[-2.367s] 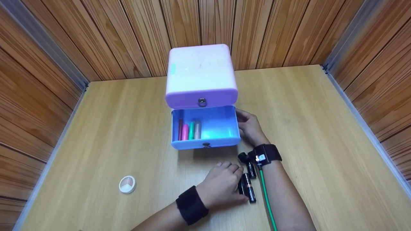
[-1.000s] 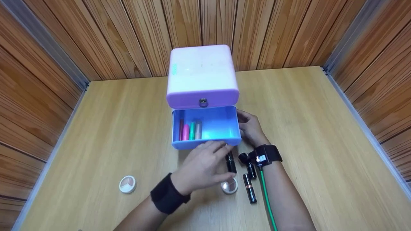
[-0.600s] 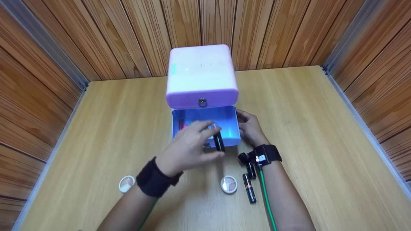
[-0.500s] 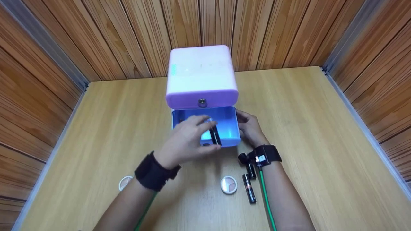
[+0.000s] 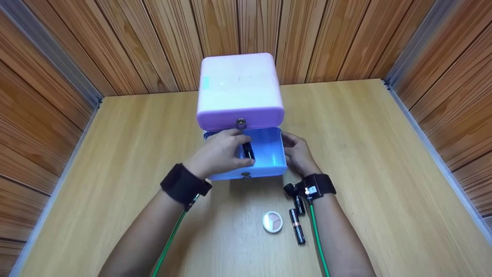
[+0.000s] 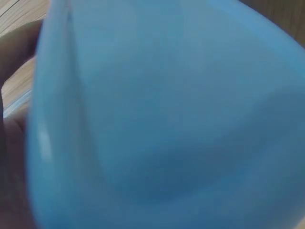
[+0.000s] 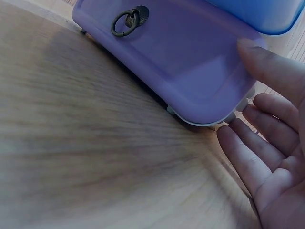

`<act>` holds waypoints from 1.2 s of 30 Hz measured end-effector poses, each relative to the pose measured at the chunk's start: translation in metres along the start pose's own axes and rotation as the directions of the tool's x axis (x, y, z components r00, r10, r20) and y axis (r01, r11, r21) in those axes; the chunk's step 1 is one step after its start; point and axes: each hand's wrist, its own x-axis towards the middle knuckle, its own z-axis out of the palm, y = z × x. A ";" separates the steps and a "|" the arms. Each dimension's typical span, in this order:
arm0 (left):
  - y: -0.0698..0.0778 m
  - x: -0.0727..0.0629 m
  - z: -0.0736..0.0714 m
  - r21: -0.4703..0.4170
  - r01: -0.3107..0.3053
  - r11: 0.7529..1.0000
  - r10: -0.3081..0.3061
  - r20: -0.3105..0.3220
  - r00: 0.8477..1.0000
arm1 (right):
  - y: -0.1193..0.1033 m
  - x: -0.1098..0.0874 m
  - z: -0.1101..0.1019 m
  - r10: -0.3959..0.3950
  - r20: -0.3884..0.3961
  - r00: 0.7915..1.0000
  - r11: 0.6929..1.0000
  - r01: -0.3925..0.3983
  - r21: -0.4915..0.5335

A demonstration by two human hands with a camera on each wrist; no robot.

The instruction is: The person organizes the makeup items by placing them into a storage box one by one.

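In the head view, my left hand pinches a black lipstick tube between thumb and fingers, inside the pulled-out blue drawer. That hand covers the drawer's left half, where the coloured tubes are out of sight. My right hand stays at the right side of the small drawer cabinet. In the right wrist view its thumb touches the corner of the lower purple drawer, with the fingers loosely spread beside it. Blue plastic fills most of the left wrist view, hiding the lipstick there.
On the table in front of the cabinet lie a round white compact and a black tube with a copper band. Another black tube lies by the right wrist camera. Green cables trail from the wrists.
My left hand has picked up a black lipstick tube from the table and carried it up-left into the blue drawer. The left forearm now covers the left compact. The right hand has stayed put.
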 end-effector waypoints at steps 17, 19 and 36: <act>-0.021 0.016 0.015 -0.035 -0.048 0.998 0.053 0.125 0.991 | -0.001 0.000 -0.002 0.015 -0.003 1.000 1.000 -0.015 -0.023; -0.023 0.017 0.016 -0.047 -0.069 0.997 0.074 0.128 0.989 | -0.002 0.000 -0.001 0.006 -0.001 1.000 1.000 -0.006 -0.011; -0.028 0.013 0.012 -0.093 -0.112 0.989 0.127 0.167 0.978 | -0.003 -0.002 -0.001 0.015 0.012 1.000 1.000 -0.015 -0.016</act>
